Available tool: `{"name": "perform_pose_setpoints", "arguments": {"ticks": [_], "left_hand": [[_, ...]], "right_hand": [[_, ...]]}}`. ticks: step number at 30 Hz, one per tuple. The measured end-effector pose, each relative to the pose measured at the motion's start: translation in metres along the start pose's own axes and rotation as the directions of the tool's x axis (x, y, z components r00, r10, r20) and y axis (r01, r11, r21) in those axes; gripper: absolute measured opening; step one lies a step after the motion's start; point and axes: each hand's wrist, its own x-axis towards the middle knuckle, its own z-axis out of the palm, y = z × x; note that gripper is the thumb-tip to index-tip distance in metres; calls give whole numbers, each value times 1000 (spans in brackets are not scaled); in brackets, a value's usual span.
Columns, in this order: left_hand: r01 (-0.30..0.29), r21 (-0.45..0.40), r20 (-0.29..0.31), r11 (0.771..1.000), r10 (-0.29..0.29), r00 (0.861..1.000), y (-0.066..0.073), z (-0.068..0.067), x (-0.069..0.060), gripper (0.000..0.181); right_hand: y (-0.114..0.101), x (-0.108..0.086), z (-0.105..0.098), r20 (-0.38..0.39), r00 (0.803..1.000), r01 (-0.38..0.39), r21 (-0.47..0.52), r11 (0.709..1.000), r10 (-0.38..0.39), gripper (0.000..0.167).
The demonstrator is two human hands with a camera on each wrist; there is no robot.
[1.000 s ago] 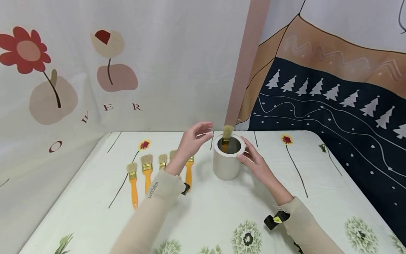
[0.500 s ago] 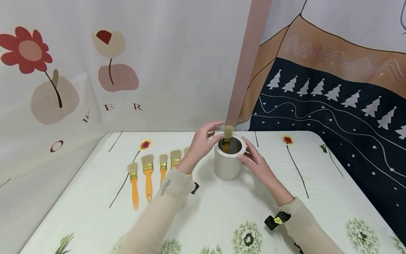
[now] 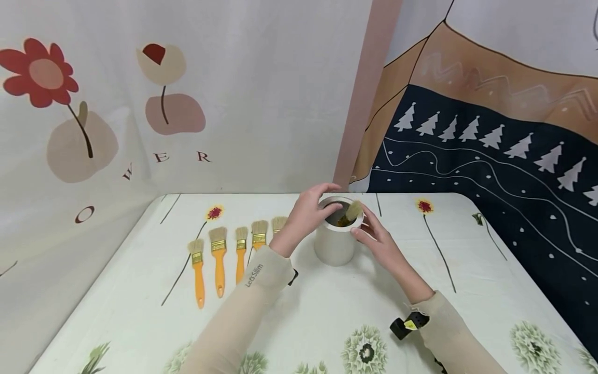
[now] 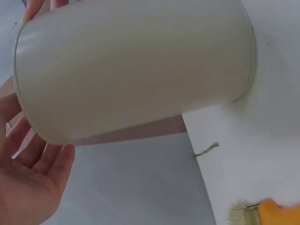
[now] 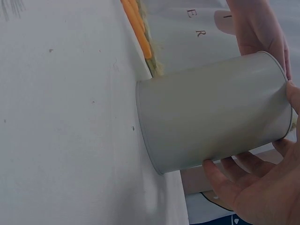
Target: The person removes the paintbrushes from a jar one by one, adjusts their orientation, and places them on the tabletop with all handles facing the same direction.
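Note:
A light grey cylindrical canister (image 3: 334, 249) stands upright on the table in the head view. Inside it one paintbrush (image 3: 354, 210) leans against the right rim, bristles up, its handle hidden in the can. My right hand (image 3: 380, 241) holds the canister's right side, thumb in front and fingers behind. At the left rim is my left hand (image 3: 310, 210), fingers loosely bent and spread over the opening, with nothing seen in its grasp. The left wrist view shows the canister wall (image 4: 131, 70) with left fingers (image 4: 35, 150) at its rim; the right wrist view shows right fingers (image 5: 225, 183) against the wall.
Left of the canister several orange-handled paintbrushes (image 3: 219, 265) lie in a row on the table (image 3: 317, 306), bristles toward the back. The left forearm partly covers some. A printed curtain (image 3: 261, 104) hangs behind the table's far edge.
My left hand has moved right to the canister's rim. The paintbrush inside has tipped from the left part of the opening to the right rim. My right hand has stayed in place.

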Motion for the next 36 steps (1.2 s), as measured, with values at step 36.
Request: {"name": "perform_pose_setpoints", "arguments": {"ticks": [36], "left_hand": [[-127, -353, -165, 927, 72, 984, 22, -7, -10, 10]], "right_hand": [[-1, 1, 0, -3, 1000, 19, 1, 1000, -19, 68]]}}
